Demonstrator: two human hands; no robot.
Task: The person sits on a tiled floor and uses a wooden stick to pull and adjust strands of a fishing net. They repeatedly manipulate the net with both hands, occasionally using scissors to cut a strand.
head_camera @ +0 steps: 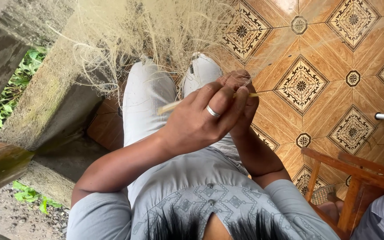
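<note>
I see both hands w/ thin pale stick (245, 95) over lap. Left hand (201, 120) curled round its mid. Right hand (244, 95) behind, pinching far end. Fishing net (147, 26) hangs ahead. I'd keep pinch firm, strokes short, mesh taut.

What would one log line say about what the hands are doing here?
left hand: grips thin pale stick | right hand: behind it, on same stick | fishing net: hangs ahead | floor: patterned tiles
</note>
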